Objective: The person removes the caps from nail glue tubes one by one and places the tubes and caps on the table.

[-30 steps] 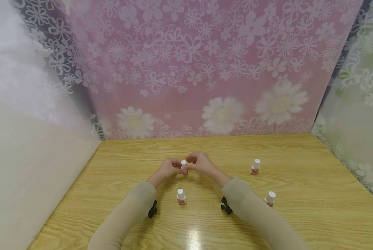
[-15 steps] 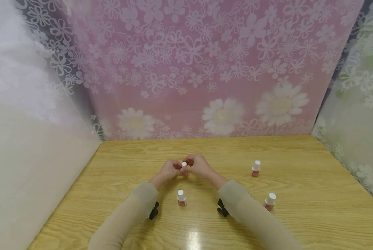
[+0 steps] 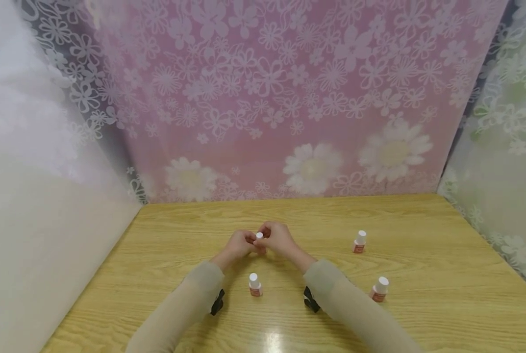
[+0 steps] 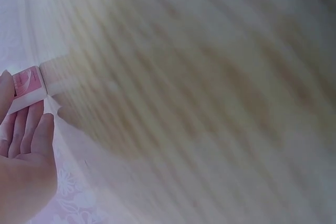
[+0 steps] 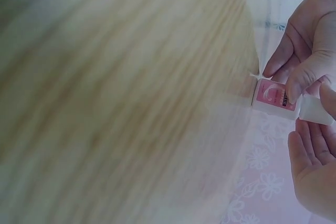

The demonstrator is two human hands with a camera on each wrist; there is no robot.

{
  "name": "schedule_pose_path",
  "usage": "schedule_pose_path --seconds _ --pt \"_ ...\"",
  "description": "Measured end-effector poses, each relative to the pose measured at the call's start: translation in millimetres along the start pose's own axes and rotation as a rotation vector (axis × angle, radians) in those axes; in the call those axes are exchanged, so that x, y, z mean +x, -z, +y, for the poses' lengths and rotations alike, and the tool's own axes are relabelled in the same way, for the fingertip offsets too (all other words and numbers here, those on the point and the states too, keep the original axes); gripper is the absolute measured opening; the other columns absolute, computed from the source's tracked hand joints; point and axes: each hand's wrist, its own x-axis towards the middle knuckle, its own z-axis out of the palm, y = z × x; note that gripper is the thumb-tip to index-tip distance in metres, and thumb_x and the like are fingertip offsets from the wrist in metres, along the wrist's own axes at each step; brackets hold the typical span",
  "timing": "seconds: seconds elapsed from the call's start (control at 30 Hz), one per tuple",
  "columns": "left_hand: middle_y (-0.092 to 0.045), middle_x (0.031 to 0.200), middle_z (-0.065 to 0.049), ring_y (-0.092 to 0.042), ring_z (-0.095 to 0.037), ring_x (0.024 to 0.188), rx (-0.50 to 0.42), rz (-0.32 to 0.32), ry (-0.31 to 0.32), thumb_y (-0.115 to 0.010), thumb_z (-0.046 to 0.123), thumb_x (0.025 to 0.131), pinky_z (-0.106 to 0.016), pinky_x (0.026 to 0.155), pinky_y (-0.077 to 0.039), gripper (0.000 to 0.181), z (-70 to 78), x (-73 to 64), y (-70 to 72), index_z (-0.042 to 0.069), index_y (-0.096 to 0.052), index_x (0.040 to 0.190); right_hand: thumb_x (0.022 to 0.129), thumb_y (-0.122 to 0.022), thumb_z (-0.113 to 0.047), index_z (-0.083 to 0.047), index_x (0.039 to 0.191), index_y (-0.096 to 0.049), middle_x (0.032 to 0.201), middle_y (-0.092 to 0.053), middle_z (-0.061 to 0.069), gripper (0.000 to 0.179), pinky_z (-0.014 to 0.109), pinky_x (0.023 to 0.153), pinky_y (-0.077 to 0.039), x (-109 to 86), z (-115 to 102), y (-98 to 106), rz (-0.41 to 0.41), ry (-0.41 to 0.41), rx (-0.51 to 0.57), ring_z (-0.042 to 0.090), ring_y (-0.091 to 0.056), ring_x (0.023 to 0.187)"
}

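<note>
A small white bottle point(image 5: 275, 97) with a pink label stands on the wooden table between both hands. My left hand point(image 3: 240, 243) holds its lower part, the thumb lying across the label in the right wrist view. The fingers and thumb of my right hand point(image 3: 279, 239) pinch the white cap point(image 5: 316, 109) from the other side. In the head view only the top of that cap shows; the fingers hide the rest of the bottle. The left wrist view shows part of the pink label beside my left hand's fingers point(image 4: 31, 129).
Three similar capped bottles stand upright on the table: one nearer bottle point(image 3: 255, 285) between the forearms, a far right bottle point(image 3: 359, 242), and another bottle point(image 3: 379, 289) by the right sleeve. Flowered curtains point(image 3: 267, 122) border the table's back and sides.
My right hand has moved in from beside the bottle, and its fingers have closed on the cap. My left hand stays around the bottle. The other bottles have not moved on the table.
</note>
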Motion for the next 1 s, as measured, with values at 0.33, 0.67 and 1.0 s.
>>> schedule_pose_path --seconds 0.33,0.67,1.0 --pt "-0.066 0.072 -0.009 -0.057 -0.012 0.07 0.017 -0.018 0.015 -0.071 -0.004 0.069 -0.024 0.064 -0.042 0.011 0.5 0.1 1.3 -0.003 -0.064 0.077 0.072 -0.073 -0.009 -0.004 0.08 -0.06 0.072 -0.059 0.001 0.016 0.024 0.057 -0.044 -2.2 -5 -1 0.019 -0.023 0.013 0.012 -0.054 0.067" --pt "-0.066 0.072 -0.008 -0.055 -0.01 0.07 0.026 -0.029 0.011 -0.072 -0.002 0.069 -0.023 0.062 -0.042 0.011 0.3 4.8 3.2 -0.003 -0.066 0.078 0.072 -0.073 -0.01 -0.004 0.08 -0.059 0.071 -0.058 0.001 0.017 0.024 0.055 -0.042 -1.9 -9 0 0.03 -0.028 -0.007 0.012 -0.052 0.065" --pt "-0.066 0.075 -0.007 -0.055 -0.01 0.07 0.05 -0.053 0.002 -0.072 0.0 0.07 -0.022 0.061 -0.042 0.011 1.4 1.3 5.0 -0.003 -0.067 0.079 0.07 -0.075 -0.009 -0.003 0.078 -0.059 0.07 -0.057 0.001 0.019 0.023 0.055 -0.043 -4.1 -9 0 0.031 -0.037 0.013 0.012 -0.052 0.063"
